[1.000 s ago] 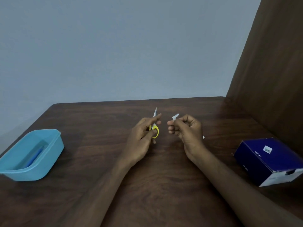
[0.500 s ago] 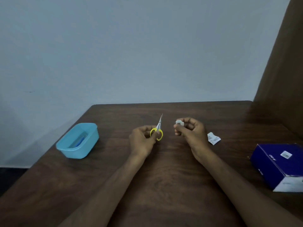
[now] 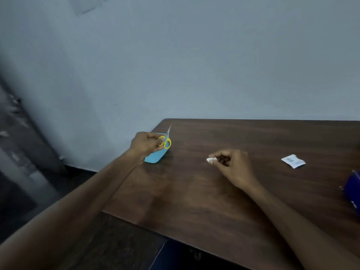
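Observation:
My left hand (image 3: 146,144) grips small scissors (image 3: 167,140) with yellow handle rings, blades closed and pointing up. It hovers over a light blue plastic tub (image 3: 155,156) at the table's left corner, hiding most of the tub. My right hand (image 3: 231,164) rests at the middle of the table and pinches a small white scrap (image 3: 211,160) between thumb and fingertips. A white printed sachet (image 3: 293,161) lies flat on the table to the right of that hand.
The dark wooden table (image 3: 224,201) ends at a left edge and a near edge. A dark blue box (image 3: 352,190) is cut off at the right border. A pale wall stands behind; dim floor lies to the left.
My left hand has carried the scissors left, away from my right hand, to above the blue tub. The view has turned left. My right hand still holds the white scrap.

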Demonstrator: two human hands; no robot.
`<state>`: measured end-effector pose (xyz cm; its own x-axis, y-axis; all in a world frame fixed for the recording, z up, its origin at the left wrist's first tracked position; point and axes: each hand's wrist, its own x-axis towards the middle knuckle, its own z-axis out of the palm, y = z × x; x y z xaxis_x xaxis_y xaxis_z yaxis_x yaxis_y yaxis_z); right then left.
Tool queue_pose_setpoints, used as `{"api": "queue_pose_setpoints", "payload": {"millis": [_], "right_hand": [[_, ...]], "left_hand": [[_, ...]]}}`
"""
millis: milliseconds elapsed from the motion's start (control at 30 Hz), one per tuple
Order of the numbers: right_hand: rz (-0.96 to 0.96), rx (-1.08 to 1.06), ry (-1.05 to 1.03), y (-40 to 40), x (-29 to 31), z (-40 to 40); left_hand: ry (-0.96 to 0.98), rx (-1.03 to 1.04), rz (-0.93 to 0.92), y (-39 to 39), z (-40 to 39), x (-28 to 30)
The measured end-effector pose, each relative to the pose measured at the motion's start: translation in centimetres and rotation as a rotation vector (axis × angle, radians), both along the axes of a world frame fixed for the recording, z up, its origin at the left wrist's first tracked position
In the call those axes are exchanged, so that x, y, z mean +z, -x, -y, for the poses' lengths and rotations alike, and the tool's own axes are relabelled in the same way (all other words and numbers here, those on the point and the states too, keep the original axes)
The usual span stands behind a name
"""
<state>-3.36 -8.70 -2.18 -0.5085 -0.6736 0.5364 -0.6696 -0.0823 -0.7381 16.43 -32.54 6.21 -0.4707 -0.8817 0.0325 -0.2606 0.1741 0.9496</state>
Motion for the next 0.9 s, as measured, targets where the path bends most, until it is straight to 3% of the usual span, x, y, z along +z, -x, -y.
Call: {"api": "queue_pose_setpoints", "payload": {"millis": [300,567,767,900], "right_hand": [[-0.271,-0.005,0.051,0.4,-0.4,-0.3],[-0.333,0.001,0.003,1.6,-0.6,-0.4],[-0.342,0.021,-0.016,1.6,-0.3,-0.5],[-0.338,0.031,-0.020,1.9,-0.4,-0.5]], "left_hand": [[0.127,0.289,0.203,-2.9,4.9,1.5],[0.320,0.277,0.713,-1.5,5.3,2.1],[0.380,0.281,0.909,-1.1,5.1,1.1],[0.530,0.264,1.041,-0.8,4.9,0.7]]}}
